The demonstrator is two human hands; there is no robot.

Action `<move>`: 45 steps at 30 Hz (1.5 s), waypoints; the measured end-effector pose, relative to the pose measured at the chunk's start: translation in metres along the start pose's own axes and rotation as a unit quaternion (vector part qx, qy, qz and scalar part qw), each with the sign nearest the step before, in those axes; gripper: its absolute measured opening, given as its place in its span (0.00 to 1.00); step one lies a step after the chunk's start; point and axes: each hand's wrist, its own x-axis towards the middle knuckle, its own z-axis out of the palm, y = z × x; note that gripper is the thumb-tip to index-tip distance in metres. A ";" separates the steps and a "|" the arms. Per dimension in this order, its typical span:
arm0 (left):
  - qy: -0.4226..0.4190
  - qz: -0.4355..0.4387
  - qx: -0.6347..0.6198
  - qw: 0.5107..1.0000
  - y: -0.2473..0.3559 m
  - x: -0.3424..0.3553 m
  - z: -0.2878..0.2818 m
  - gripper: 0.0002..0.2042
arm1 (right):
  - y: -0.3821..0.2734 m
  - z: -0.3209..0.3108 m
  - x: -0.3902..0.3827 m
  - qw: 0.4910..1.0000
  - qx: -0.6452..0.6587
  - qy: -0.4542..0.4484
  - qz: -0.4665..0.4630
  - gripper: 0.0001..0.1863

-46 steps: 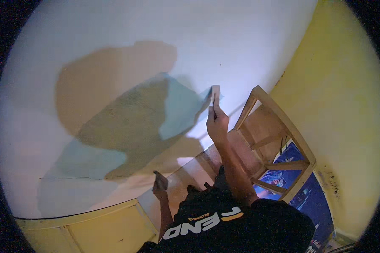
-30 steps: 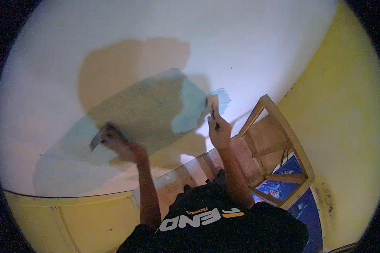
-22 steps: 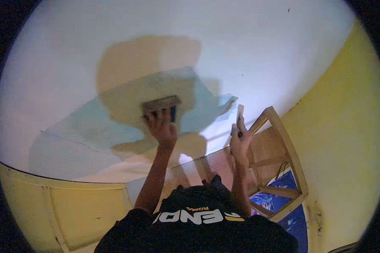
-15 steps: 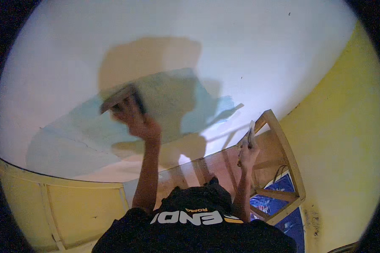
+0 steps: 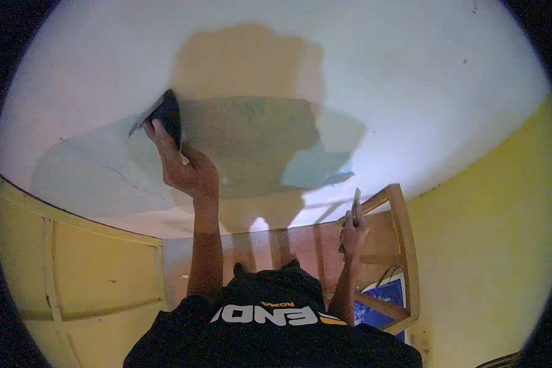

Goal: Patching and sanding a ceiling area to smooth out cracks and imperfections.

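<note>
Most of what's up there is one big off-white, smooth-looking surface (image 5: 405,92), sweeping from 9 o'clock over the top to past 2, with a fat rounded shadow across it. Next up is a blotchy yellow wall (image 5: 478,245) from 3 to 4 o'clock. Then there's a long grey-green patch (image 5: 239,165), mottled and a bit grainy, running from 9 o'clock through the middle to a ragged end near 3. Yellow panelling (image 5: 104,264), flat rectangles framed by raised strips, sits at 8. A black fabric shirt (image 5: 251,337) with pale lettering fills 6 o'clock. Chunky wooden frame (image 5: 406,245) at 4, straight bars, with a blue printed sheet (image 5: 380,306) showing through around 5.

Left hand (image 5: 190,172), just past 9: the visible fingers are bunched together on a dark, wedge-shaped tool (image 5: 170,116) at 10, flat with a thin straight edge, over the patch. Can't tell if that edge touches. Right hand (image 5: 354,236), at 4, has its fingers folded around a pale, thin, flat tool (image 5: 356,199) pointing up; can't tell their spacing.
</note>
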 end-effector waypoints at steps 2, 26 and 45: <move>-0.014 -0.035 0.007 0.999 -0.005 -0.009 -0.003 0.29 | -0.002 0.001 0.006 0.999 -0.026 -0.016 0.018 0.27; -0.069 -0.108 0.123 0.984 -0.222 -0.157 -0.081 0.26 | -0.037 0.030 0.002 0.997 0.081 0.010 0.020 0.27; -0.138 0.096 0.088 0.982 -0.143 -0.148 -0.038 0.23 | -0.059 0.039 -0.030 0.999 0.010 -0.044 0.005 0.29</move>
